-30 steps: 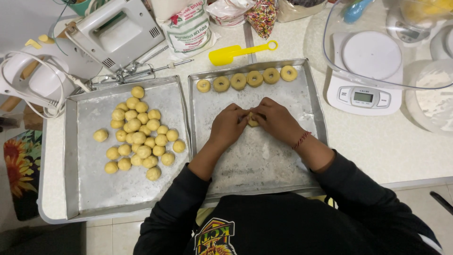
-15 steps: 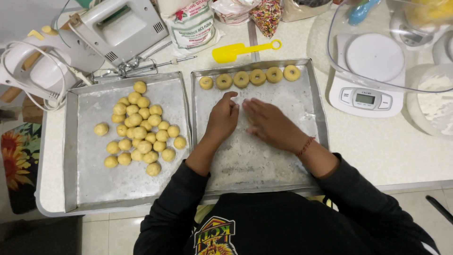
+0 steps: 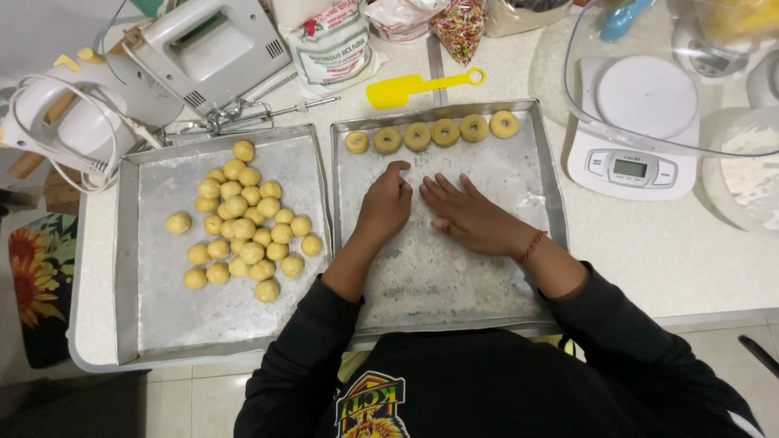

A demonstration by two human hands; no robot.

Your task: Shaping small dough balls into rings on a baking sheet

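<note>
Here, both my hands rest on the floured right tray, side by side at its middle. My left hand is curled, and I cannot tell whether it grips dough; my right hand lies flat, fingers spread. Five dough rings line the far edge. Dough balls cluster on the left tray.

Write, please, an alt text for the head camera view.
Two hands, left hand and right hand, press on a floured right tray holding a row of five dough rings. The left tray holds many dough balls.
</note>
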